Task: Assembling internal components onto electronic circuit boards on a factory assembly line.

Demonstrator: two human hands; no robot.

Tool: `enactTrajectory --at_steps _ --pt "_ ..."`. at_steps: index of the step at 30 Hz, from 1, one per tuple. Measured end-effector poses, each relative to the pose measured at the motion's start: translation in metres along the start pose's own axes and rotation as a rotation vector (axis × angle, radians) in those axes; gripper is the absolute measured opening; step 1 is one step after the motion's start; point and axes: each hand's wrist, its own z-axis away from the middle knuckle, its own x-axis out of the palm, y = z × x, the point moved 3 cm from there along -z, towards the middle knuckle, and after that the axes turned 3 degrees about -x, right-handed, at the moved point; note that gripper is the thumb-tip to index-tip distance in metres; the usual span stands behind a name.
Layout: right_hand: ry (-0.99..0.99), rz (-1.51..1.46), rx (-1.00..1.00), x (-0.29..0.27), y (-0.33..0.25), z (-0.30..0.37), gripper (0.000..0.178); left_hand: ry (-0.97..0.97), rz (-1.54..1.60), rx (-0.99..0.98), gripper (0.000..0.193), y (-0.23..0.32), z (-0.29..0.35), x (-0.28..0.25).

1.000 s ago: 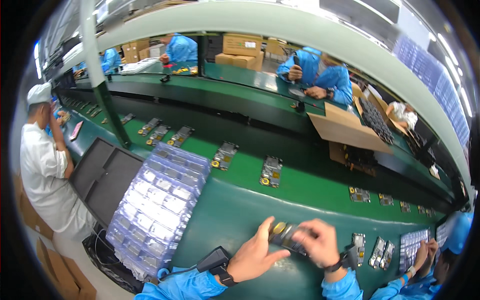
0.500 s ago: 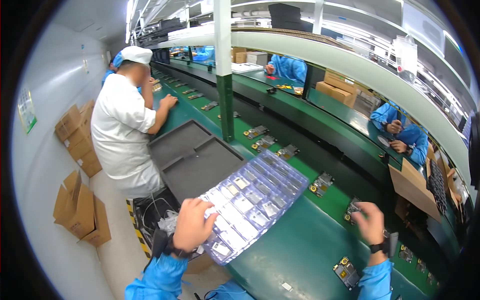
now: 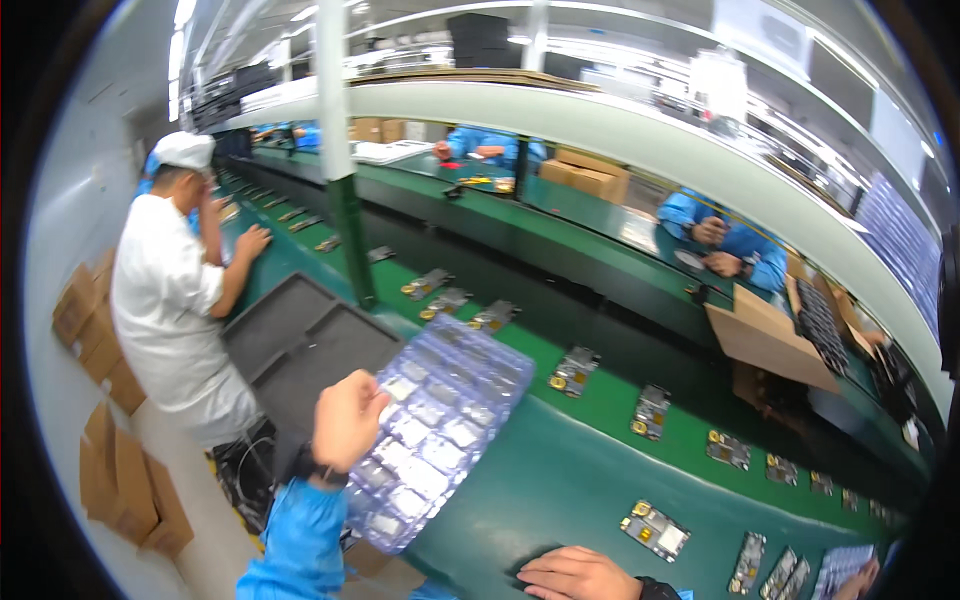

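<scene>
2 bare hands over green bench (image 3: 540,490). Left hand (image 3: 345,420) fingers curled shut on near edge of clear blister tray (image 3: 435,425), lying tilted by dark foam trays (image 3: 300,345). Right hand (image 3: 580,575) flat on bench, fingers spread, gripping nothing, near small circuit board (image 3: 654,530).

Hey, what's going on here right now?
A person at a green conveyor line has the left hand on a clear blister tray of small parts, holding its near edge. The right hand rests flat on the belt, holding nothing. Small circuit boards lie spaced along the belt. A co-worker in white stands to the left by dark foam trays.
</scene>
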Motion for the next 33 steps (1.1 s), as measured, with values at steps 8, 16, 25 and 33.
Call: enactTrajectory --at_steps 8,16,25,33 --pt "0.700 0.194 0.207 -0.039 -0.017 0.052 0.031 -0.708 1.113 -0.226 0.015 0.192 0.170 0.089" --pt "0.766 0.405 0.533 -0.066 0.026 0.164 0.026 -1.022 0.961 -0.007 0.026 0.270 0.155 0.188" --pt "0.593 0.481 0.806 -0.062 0.089 0.216 0.020 -0.365 -0.195 0.105 0.062 0.266 0.084 0.357" --pt "0.598 0.476 0.756 -0.075 0.078 0.215 0.017 -0.413 0.575 0.008 0.041 0.235 0.065 0.300"
